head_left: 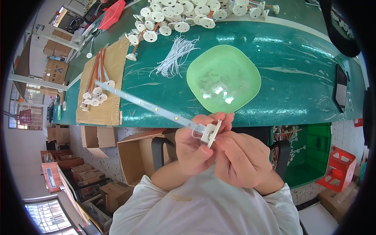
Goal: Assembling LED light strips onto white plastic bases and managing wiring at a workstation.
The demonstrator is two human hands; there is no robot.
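Leftward, LED strip [149, 106], disc [214, 134] between left grip [191, 150], right grip [244, 158]

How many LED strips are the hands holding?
1: the strip, slanting up-left from its white disc, which sits between left hand and right hand. No second strip seems hidden.

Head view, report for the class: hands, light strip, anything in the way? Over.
Left hand gripping white base; right hand curled close beside it, pinch hidden. Light strip angles away leftward. Nothing seen blocking; green bowl just beyond.
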